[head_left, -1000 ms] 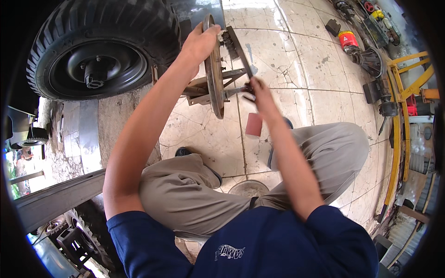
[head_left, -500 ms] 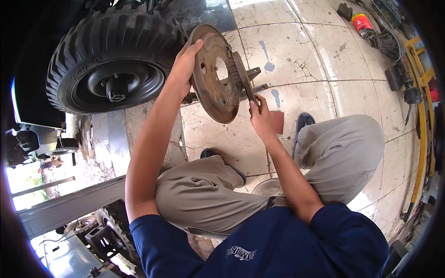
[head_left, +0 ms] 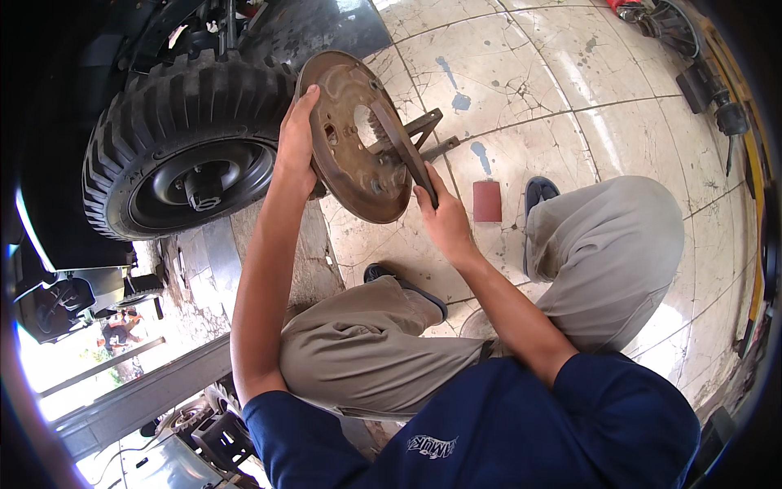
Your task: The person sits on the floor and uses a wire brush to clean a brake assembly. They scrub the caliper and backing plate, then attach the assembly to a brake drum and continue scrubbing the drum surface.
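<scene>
"What just changed on your side?"

"From far away, I see the round brown plate (head_left: 346, 181) turned. A second ago I saw mostly its thin edge. Now its flat face leans toward me, and I can see the big hole in the middle."

"And the brush (head_left: 406, 153)?"

"It moved too. It was off to the right of the plate, and now it lies across the right part of the face. Its bristles point left, by the big hole. I can't tell if they touch."

"So what does that mean for the work?"

"I think the brush is at the right place to rub the face, not just the edge."

"How are the hands?"

"My left hand (head_left: 299, 138) is pinching the plate's left rim. The thumb is in front, and I can't see the fingers behind. My right hand (head_left: 444, 216) is pinching the near end of the brush handle, thumb on one side, fingers on the other."

"Where is the plate?"

"Just right of the big black tire (head_left: 183, 122), held up above the tiled floor (head_left: 533, 90). Metal bars (head_left: 429, 122) poke out on its far right side."

"Anything else?"

"A red sheet (head_left: 487, 201) lies on the floor, right of my right hand. Nothing touches it but the floor."
</scene>
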Demonstrator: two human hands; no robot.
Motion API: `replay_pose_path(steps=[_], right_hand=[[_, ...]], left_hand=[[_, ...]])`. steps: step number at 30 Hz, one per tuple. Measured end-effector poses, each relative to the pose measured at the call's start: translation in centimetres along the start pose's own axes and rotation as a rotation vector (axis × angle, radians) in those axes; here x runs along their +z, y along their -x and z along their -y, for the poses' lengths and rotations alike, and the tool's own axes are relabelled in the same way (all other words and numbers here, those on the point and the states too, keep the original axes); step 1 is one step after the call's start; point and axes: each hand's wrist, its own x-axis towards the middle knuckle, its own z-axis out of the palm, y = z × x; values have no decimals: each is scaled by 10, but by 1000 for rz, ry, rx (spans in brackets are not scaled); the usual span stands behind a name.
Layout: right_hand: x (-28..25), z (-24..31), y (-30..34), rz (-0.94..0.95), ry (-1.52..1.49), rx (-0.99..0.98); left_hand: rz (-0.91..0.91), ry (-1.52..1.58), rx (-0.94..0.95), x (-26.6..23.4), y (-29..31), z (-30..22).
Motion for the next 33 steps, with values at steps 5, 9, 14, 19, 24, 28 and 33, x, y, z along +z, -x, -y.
replay_pose_path(steps=[5, 9, 14, 19, 24, 28, 33], right_hand=[[4, -7, 13, 27, -35, 62], [7, -39, 7, -66, -287, 53], [4, -15, 23, 31, -159, 91], [2, -14, 27, 25, -135, 83], [4, -35, 24, 19, -34, 94], [7, -13, 33, 51, -150, 87], [17, -59, 29, -14, 5, 129]], left_hand=[[13, -39, 37, 1, -1, 2], [37, -53, 31, 12, -3, 0], [11, -67, 58, 16, -2, 0], [20, -63, 148, 22, 4, -1], [-51, -181, 357, 20, -6, 6], [-76, -271, 464, 9, -9, 11], [-91, -431, 637, 14, -17, 14]])
